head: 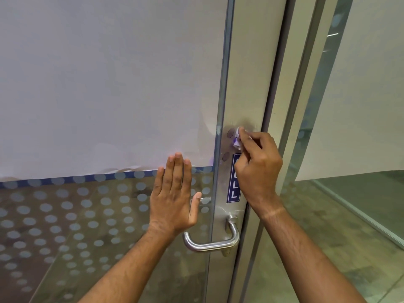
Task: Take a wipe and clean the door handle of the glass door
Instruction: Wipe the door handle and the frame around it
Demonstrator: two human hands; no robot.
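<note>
A steel lever door handle (211, 241) sticks out of the metal plate (220, 217) on the glass door (105, 215). My right hand (258, 169) is closed around a small crumpled white wipe (237, 138), pressing it on the plate well above the handle, near the lock holes. Part of a blue "PULL" sticker (233, 186) is covered by this hand. My left hand (175, 197) lies flat on the glass with fingers together, just left of the plate and above the handle. It holds nothing.
White paper (109, 84) covers the upper glass; frosted dots pattern the lower part. The door frame (275, 84) runs vertically to the right of the plate. Beyond it stands another glass panel (360, 193) with a floor behind.
</note>
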